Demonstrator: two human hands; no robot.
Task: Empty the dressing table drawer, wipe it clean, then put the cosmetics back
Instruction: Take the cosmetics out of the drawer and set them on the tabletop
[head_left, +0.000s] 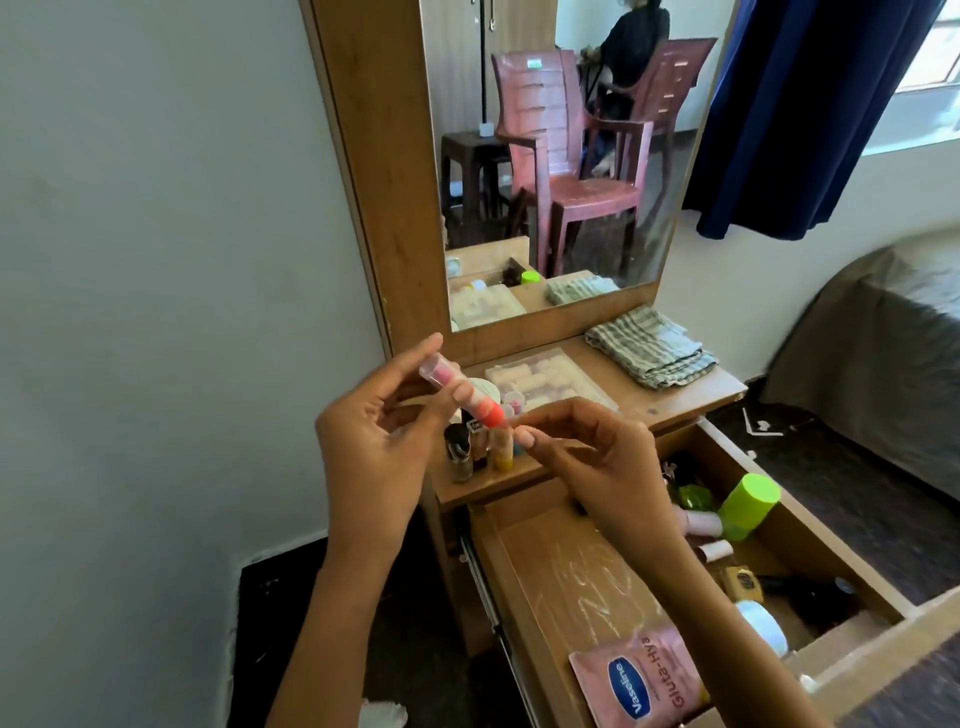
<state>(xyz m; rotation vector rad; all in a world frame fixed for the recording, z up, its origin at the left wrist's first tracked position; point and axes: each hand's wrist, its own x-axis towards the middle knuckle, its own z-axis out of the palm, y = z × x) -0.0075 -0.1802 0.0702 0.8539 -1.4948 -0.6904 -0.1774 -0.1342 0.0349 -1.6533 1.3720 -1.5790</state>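
Note:
My left hand (374, 436) holds a clear tube with pink and orange contents (462, 392) above the dressing table top (649, 400). My right hand (587, 457) pinches the tube's lower orange end with its fingertips. Below them the wooden drawer (561, 566) is pulled out. It holds a pink Vaseline sachet (649, 680), a green-capped bottle (750, 501), pink and white small bottles (701, 522) and dark jars (810, 592). Small bottles (467, 452) and a clear box of cosmetics (535, 379) stand on the table top.
A folded checked cloth (652, 345) lies on the table top at the right. The mirror (561, 156) reflects plastic chairs and a seated person. A bed (883, 353) is at the right, a blue curtain (810, 114) above it, a white wall at the left.

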